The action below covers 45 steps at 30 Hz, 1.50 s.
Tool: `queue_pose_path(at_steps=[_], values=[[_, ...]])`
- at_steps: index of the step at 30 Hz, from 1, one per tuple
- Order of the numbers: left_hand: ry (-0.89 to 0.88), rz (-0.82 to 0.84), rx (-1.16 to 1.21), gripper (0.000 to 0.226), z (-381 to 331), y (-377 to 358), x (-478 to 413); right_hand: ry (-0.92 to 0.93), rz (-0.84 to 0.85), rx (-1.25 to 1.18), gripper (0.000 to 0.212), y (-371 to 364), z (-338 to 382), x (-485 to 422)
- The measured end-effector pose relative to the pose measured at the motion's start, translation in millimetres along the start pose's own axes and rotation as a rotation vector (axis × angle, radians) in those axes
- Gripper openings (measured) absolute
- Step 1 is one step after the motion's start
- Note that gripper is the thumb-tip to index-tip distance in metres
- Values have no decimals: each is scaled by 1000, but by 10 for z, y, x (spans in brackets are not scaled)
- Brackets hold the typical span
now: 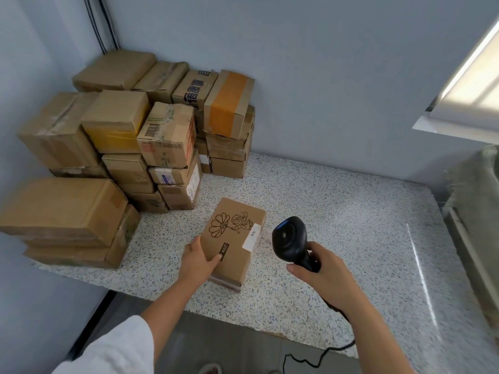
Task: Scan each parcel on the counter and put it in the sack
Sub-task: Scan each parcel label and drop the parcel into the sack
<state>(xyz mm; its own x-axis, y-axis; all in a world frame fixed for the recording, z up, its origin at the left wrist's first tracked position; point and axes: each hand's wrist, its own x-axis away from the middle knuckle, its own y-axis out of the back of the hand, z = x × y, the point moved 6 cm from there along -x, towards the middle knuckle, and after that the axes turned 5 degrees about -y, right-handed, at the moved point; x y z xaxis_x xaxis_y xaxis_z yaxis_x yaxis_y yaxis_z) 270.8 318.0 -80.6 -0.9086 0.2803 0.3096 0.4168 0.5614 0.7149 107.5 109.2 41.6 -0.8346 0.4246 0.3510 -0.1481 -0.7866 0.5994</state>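
A speckled stone counter [337, 211] fills a corner of pale blue walls [324, 76], with stacked cardboard boxes [129, 147] at its back left. The left hand [198, 261] grips the parcel [233, 241] lying mid-counter; the right hand [324, 276] clasps a black scanner [290, 242] just beside it.

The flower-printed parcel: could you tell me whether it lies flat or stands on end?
Flat: the flower-printed parcel rests on the counter, printed face up, left hand holding it.
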Motion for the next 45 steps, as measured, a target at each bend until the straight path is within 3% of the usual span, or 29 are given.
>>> queue_pose_path(at_steps=[5,8,12,21,30,33,39,45], values=[[9,0,-316,106,-83,-68,44,-4,-4,-7,30,11,-43,10],[15,149,-454,131,-217,-258,81,-7,-1,9,30,14,-54,21],[70,231,-524,144,-211,-408,62,-1,-2,5,29,26,-74,41],[54,201,-494,126,-190,-236,9,37,69,-1,20,5,-90,63],[55,242,68,115,24,35,-35,84,176,-33,21,-55,-69,18],[67,186,202,97,105,115,-31,91,220,-28,23,-94,-52,1],[11,50,234,60,196,313,-28,96,304,-30,19,-200,-11,-41],[-3,39,287,56,271,437,-47,98,342,-82,15,-318,97,-67]])
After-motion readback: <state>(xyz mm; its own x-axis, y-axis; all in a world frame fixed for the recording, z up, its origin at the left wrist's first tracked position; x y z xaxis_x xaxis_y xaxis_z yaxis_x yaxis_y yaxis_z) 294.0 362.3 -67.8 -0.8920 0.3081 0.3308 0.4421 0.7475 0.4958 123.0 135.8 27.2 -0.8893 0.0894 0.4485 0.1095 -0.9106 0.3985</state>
